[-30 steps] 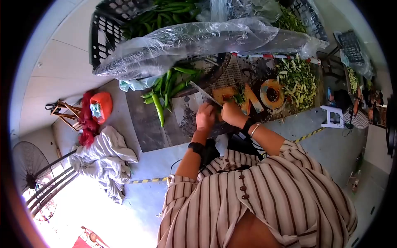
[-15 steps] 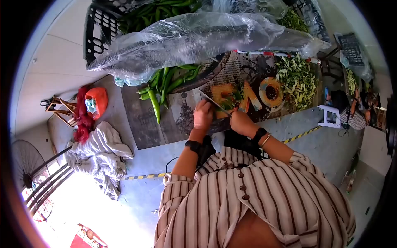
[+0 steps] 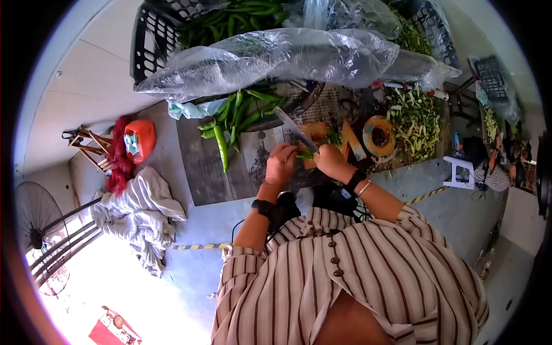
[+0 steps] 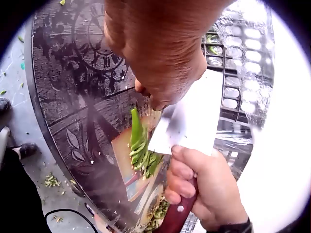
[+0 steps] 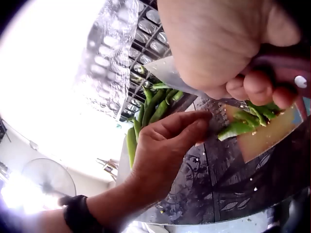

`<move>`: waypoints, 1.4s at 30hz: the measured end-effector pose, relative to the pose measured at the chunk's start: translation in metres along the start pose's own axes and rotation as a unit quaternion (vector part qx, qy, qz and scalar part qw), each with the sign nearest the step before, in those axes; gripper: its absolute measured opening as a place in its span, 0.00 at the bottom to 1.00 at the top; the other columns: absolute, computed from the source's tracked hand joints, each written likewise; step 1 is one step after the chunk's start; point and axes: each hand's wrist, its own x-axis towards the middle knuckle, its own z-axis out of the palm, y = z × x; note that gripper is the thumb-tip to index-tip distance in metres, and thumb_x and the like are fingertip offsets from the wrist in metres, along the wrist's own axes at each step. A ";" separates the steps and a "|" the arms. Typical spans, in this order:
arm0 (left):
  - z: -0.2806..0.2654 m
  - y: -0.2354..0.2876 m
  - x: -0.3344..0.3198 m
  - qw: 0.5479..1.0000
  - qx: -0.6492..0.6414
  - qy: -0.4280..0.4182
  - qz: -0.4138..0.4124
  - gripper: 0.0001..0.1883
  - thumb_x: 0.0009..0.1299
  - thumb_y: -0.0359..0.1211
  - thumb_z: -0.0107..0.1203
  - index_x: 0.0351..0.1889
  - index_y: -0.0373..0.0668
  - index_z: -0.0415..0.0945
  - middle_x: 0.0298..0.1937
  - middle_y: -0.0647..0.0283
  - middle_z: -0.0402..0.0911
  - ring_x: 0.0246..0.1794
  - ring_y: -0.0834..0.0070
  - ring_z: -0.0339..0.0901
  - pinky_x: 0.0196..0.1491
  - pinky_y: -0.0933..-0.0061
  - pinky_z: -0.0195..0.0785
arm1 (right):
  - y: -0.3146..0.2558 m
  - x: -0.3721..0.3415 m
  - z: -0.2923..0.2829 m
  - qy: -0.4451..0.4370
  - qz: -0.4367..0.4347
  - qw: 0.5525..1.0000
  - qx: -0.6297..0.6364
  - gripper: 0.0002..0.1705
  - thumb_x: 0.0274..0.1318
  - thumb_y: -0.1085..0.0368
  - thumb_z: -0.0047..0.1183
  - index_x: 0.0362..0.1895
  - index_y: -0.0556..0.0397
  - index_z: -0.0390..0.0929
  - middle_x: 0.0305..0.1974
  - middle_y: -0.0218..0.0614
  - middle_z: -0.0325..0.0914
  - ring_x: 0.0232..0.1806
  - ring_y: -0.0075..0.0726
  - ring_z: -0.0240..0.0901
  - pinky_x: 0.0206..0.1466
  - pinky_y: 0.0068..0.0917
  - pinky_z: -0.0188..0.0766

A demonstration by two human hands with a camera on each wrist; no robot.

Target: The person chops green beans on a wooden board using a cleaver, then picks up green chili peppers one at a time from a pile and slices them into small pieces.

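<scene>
A red-handled knife (image 4: 200,109) is gripped in the right hand (image 4: 209,184), its blade angled near the left hand (image 5: 163,148), whose fingertips are drawn together; whether anything is pinched there cannot be told. Close by on the worktop (image 3: 210,184), a small heap of cut green pepper (image 4: 139,148) is spread. A larger chopped pile (image 3: 417,118) is gathered toward the right end, so a fair share appears done. At the left, whole peppers (image 3: 233,118) are left uncut. Farther back, more peppers (image 3: 236,23) are held in a black crate (image 3: 152,43) behind clear plastic (image 3: 264,54); much seemingly remains to be sliced.
</scene>
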 end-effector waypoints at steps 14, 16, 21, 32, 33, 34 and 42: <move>0.011 -0.010 -0.005 0.998 0.048 -0.030 0.035 0.06 0.52 0.24 0.56 0.28 0.40 0.73 0.29 0.58 0.73 0.32 0.55 0.72 0.33 0.64 0.67 | 0.002 -0.028 0.002 -0.103 0.040 0.993 -0.040 0.11 0.41 0.69 0.47 0.17 0.67 0.73 0.19 0.59 0.70 0.24 0.61 0.70 0.31 0.47 0.67; 0.012 -0.007 -0.007 0.996 0.072 -0.044 0.015 0.05 0.52 0.25 0.55 0.27 0.40 0.74 0.29 0.58 0.73 0.32 0.55 0.72 0.33 0.64 0.67 | 0.004 -0.027 0.007 -0.123 0.046 0.990 -0.048 0.10 0.41 0.70 0.47 0.17 0.67 0.73 0.20 0.58 0.71 0.24 0.61 0.70 0.31 0.47 0.67; 0.014 -0.012 -0.013 0.996 0.069 -0.040 0.029 0.06 0.52 0.26 0.53 0.28 0.42 0.75 0.29 0.59 0.73 0.33 0.58 0.72 0.34 0.63 0.67 | 0.003 -0.016 0.018 -0.081 0.041 0.996 -0.024 0.10 0.42 0.69 0.47 0.18 0.65 0.73 0.21 0.60 0.71 0.27 0.61 0.71 0.32 0.46 0.68; 0.010 -0.013 -0.009 0.996 0.059 -0.031 0.053 0.04 0.54 0.25 0.54 0.28 0.42 0.75 0.30 0.59 0.76 0.32 0.59 0.74 0.34 0.68 0.69 | -0.001 -0.011 0.006 0.003 -0.017 0.999 -0.028 0.13 0.42 0.66 0.48 0.16 0.66 0.73 0.22 0.60 0.71 0.27 0.62 0.70 0.33 0.46 0.67; 0.011 -0.012 -0.011 0.996 0.056 -0.035 0.051 0.04 0.54 0.25 0.54 0.28 0.42 0.75 0.30 0.59 0.76 0.32 0.59 0.74 0.34 0.68 0.69 | -0.005 -0.016 0.000 -0.037 -0.001 0.999 -0.031 0.13 0.42 0.66 0.49 0.16 0.67 0.73 0.21 0.60 0.71 0.27 0.62 0.70 0.33 0.46 0.67; 0.011 -0.012 -0.011 0.997 0.060 -0.040 0.035 0.04 0.54 0.25 0.53 0.28 0.42 0.75 0.30 0.59 0.75 0.33 0.59 0.74 0.34 0.66 0.68 | -0.007 -0.020 -0.003 -0.076 0.015 0.996 -0.034 0.13 0.42 0.67 0.49 0.16 0.68 0.73 0.21 0.61 0.70 0.27 0.63 0.70 0.33 0.46 0.67; 0.010 -0.009 -0.010 0.996 0.070 -0.038 0.034 0.03 0.54 0.25 0.53 0.27 0.41 0.75 0.29 0.59 0.75 0.32 0.58 0.74 0.33 0.64 0.68 | 0.004 -0.027 0.012 -0.086 0.032 0.996 0.013 0.12 0.41 0.68 0.49 0.17 0.68 0.73 0.20 0.62 0.70 0.26 0.63 0.70 0.32 0.46 0.67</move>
